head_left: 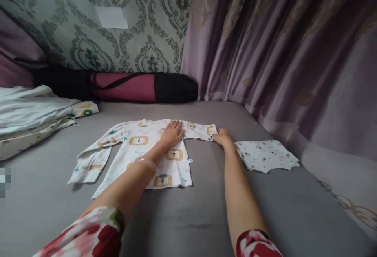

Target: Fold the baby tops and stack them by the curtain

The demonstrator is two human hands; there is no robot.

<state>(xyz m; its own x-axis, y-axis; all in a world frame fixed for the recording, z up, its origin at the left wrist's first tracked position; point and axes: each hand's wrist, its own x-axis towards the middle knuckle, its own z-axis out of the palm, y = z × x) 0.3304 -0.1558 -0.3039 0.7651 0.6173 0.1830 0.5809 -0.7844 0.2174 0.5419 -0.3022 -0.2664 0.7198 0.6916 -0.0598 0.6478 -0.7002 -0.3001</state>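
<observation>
A small white long-sleeved shirt [138,147] printed with orange lion faces lies spread on the grey bed sheet [188,217]. My left hand [173,134] rests flat on its upper right part, near the shoulder, with the fingers stretched out. At the end of the sleeve on the right, my right hand [223,137] grips the cuff, and that sleeve lies straight out to the side. The other sleeve [94,158] slants down to the left. Part of the shirt's front is hidden under my left forearm.
A folded white printed cloth [266,155] lies right of my right hand. Piled clothes [35,111] sit at the left. Along the patterned wall lies a long black and maroon bag [126,87]. Purple curtains [265,44] hang along the right side.
</observation>
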